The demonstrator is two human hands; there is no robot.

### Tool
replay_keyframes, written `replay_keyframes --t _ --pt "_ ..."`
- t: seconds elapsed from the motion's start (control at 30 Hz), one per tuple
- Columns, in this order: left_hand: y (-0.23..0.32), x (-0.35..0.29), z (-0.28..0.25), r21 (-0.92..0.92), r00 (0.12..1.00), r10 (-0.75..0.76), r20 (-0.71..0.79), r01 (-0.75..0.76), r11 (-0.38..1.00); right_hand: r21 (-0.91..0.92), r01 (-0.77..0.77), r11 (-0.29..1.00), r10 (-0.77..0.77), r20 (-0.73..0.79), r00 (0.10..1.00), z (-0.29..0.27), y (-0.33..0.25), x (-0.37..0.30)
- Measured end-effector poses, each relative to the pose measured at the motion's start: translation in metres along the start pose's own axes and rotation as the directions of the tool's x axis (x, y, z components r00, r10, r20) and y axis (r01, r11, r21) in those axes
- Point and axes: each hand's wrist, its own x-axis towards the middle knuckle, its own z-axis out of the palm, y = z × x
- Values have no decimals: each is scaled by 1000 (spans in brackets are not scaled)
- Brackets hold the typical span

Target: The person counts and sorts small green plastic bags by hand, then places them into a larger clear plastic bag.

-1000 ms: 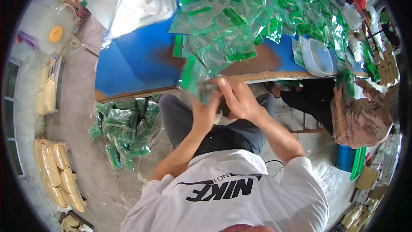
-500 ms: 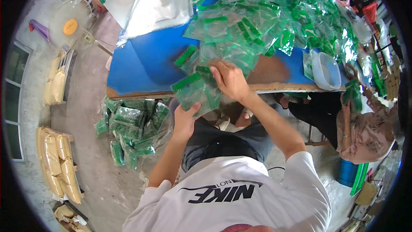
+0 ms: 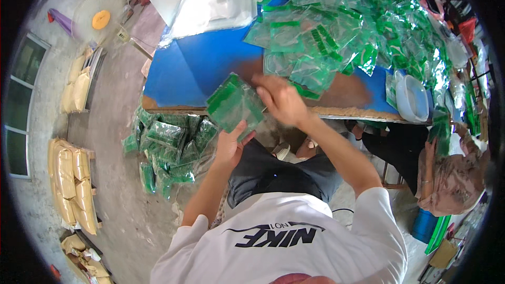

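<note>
My left hand [image 3: 230,147] grips a small stack of clear plastic bags with green header strips [image 3: 235,106], thumb on top, at the table's front edge. Beside the stack's right edge is my right hand [image 3: 284,102], its fingers curled and blurred; whether they pinch a bag cannot be made out. Just behind that hand, a bag with a green strip [image 3: 307,90] lies on the table. A large heap of similar bags [image 3: 336,26] spreads over the blue table [image 3: 184,81].
A white box [image 3: 210,8] stands at the table's back left. A clear plastic tub [image 3: 411,97] sits near the right edge. Packed green bundles [image 3: 171,142] lie on the floor at left. Another person [image 3: 452,179] sits at right, holding green packets. A fan [image 3: 100,16] stands far left.
The stack in my left hand has turned and its bags lie closer together. My right hand has moved slightly with it. A bag near the heap's front edge no longer lies there; the view has shifted.
</note>
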Motion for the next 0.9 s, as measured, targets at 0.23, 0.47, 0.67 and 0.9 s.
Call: replay_keyframes --t 0.23,0.47,0.67,0.9 --pt "18 6 -29 43 989 145 -34 -143 989 -365 143 920 -173 -49 984 16 -2 -16" --pt "19 12 -32 115 997 17 80 -27 993 -87 -63 994 39 -257 966 -20 2 -4" --pt "-4 -12 -27 95 986 -112 123 100 990 -618 75 783 -7 111 994 -70 22 -40" --pt "-56 -20 19 -23 936 -248 248 262 965 -444 -112 889 172 96 980 -49 5 -38"
